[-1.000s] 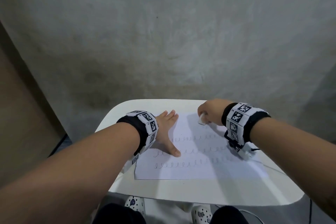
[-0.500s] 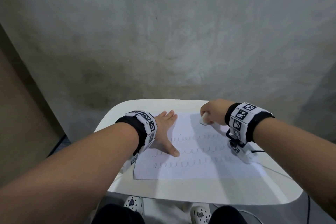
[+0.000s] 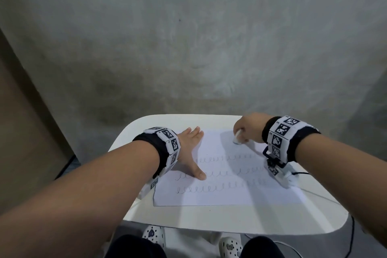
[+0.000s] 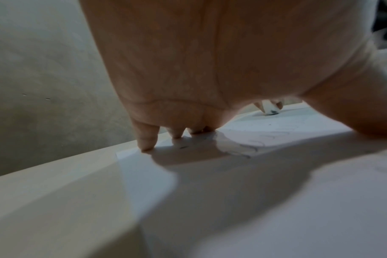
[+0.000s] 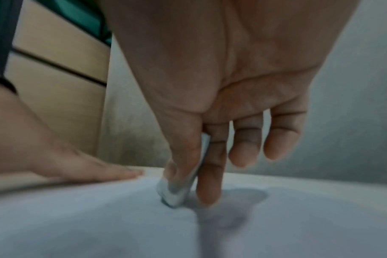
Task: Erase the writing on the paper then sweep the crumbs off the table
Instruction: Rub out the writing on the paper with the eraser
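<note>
Rough grey plaster fills the wall behind a small white rounded tabletop (image 3: 261, 219), and on it lies a white rectangular sheet of paper (image 3: 226, 197) with three rows of looped pencil writing (image 3: 219, 174) across its near half. The far strip of the sheet, beyond the top row, looks blank.

The person's left hand (image 3: 191, 148) lies flat on the left part of the paper, fingers straight and together near the far left corner, thumb spread out toward the middle row of loops; its grip is wide, holding nothing, only pressing the sheet down. From the left wrist view the fingertips (image 4: 146, 141) meet the sheet close to its edge.

The right hand (image 3: 248, 129) is over the far right part of the paper, its grip narrow: thumb and forefinger pinch a small white block eraser (image 5: 177, 192), tilted, with its grey-smudged lower end touching the sheet above the top row. The other fingers hang loosely curled beside it.

Both wrists wear black bands with white checker-marked tags. A thin dark cable (image 3: 301, 173) trails off the right side of the tabletop.
</note>
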The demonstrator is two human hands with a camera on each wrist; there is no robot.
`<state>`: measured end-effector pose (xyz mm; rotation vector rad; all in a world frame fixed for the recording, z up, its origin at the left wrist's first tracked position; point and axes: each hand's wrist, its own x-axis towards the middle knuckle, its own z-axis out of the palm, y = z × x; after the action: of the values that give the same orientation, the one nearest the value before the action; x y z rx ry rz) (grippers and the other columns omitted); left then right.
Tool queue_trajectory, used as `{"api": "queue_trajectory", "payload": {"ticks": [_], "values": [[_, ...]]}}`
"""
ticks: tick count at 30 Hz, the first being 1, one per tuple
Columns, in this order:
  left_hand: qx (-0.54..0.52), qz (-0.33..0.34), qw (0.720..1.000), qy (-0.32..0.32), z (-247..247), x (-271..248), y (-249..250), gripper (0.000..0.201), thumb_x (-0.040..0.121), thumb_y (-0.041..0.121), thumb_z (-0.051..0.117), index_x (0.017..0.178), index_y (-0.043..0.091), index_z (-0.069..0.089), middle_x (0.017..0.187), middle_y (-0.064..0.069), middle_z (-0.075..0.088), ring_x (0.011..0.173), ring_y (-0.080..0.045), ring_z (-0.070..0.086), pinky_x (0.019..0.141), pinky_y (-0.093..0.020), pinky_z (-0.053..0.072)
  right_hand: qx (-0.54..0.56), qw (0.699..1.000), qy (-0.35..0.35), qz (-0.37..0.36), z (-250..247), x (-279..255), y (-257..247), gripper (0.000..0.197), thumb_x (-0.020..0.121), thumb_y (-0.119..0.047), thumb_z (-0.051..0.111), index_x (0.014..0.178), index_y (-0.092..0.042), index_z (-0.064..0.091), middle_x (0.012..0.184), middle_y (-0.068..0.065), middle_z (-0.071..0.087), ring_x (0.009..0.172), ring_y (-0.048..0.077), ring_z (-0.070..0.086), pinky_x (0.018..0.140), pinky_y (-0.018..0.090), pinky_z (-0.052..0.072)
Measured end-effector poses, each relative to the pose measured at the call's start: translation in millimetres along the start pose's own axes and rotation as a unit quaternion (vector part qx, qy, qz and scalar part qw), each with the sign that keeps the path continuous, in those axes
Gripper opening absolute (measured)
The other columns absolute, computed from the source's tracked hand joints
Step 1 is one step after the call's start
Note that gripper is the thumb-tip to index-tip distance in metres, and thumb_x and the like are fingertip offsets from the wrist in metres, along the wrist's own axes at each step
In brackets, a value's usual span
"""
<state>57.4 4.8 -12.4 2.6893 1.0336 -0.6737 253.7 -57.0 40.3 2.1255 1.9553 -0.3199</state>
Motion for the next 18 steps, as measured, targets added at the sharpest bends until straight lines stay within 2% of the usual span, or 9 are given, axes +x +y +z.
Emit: {"api": "queue_trajectory", "payload": {"ticks": [3, 5, 9, 12, 15, 18], "values": [[-0.001, 0.001, 1.0, -0.003, 1, 1, -1, 0.133, 0.07, 0.073, 0.067, 0.152, 0.017, -0.022, 0.159, 0.004, -0.028, 0.147, -0.017, -0.021, 0.119, -0.044, 0.001, -0.04, 0.999, 0.009, -0.02, 3, -3, -10, 0.015, 0.078, -0.013, 0.05, 0.069, -0.023, 0.057, 0.069, -0.005, 0.055, 0.069, 0.019, 0.048, 0.059, 0.023, 0.039], [0.0, 0.0, 1.0, -0.004, 0, 3, -2, 0.133, 0.07, 0.073, 0.066, 0.152, 0.017, -0.022, 0.159, 0.004, -0.028, 0.147, -0.017, -0.022, 0.119, -0.043, 0.0, -0.01, 0.999, -0.004, -0.045, 9, -2, -15, 0.016, 0.073, -0.01, 0.051, 0.067, -0.022, 0.06, 0.066, -0.005, 0.054, 0.067, 0.019, 0.045, 0.06, 0.024, 0.038], [0.002, -0.001, 1.0, -0.008, -1, 1, 0, 0.132, 0.071, 0.072, 0.067, 0.152, 0.017, -0.022, 0.159, 0.004, -0.028, 0.147, -0.016, -0.022, 0.119, -0.044, 0.001, -0.013, 1.0, 0.008, -0.01, 1, -2, -5, 0.016, 0.076, -0.009, 0.049, 0.073, -0.02, 0.062, 0.073, -0.001, 0.057, 0.069, 0.021, 0.048, 0.063, 0.027, 0.04], [0.003, -0.003, 1.0, -0.009, -1, 2, -1, 0.133, 0.07, 0.073, 0.067, 0.152, 0.017, -0.022, 0.159, 0.004, -0.028, 0.147, -0.017, -0.022, 0.118, -0.044, 0.0, -0.016, 0.999, -0.003, -0.045, 8, -3, -13, 0.016, 0.073, -0.009, 0.05, 0.069, -0.022, 0.059, 0.07, -0.003, 0.056, 0.067, 0.02, 0.046, 0.062, 0.028, 0.041], [0.002, -0.002, 1.0, -0.011, -1, 2, -1, 0.133, 0.07, 0.073, 0.067, 0.152, 0.018, -0.023, 0.158, 0.005, -0.029, 0.147, -0.016, -0.022, 0.118, -0.044, 0.001, 0.016, 1.0, -0.008, 0.002, 3, -1, 0, 0.016, 0.073, -0.009, 0.05, 0.067, -0.021, 0.059, 0.073, 0.0, 0.062, 0.069, 0.022, 0.05, 0.063, 0.03, 0.044], [-0.004, 0.003, 1.0, -0.011, -1, 1, -2, 0.133, 0.071, 0.072, 0.067, 0.152, 0.017, -0.023, 0.158, 0.005, -0.029, 0.147, -0.016, -0.022, 0.118, -0.043, 0.0, -0.028, 0.999, 0.007, 0.021, 2, -5, -1, 0.016, 0.077, -0.011, 0.049, 0.073, -0.02, 0.061, 0.076, 0.0, 0.062, 0.071, 0.023, 0.05, 0.064, 0.026, 0.042]]}}
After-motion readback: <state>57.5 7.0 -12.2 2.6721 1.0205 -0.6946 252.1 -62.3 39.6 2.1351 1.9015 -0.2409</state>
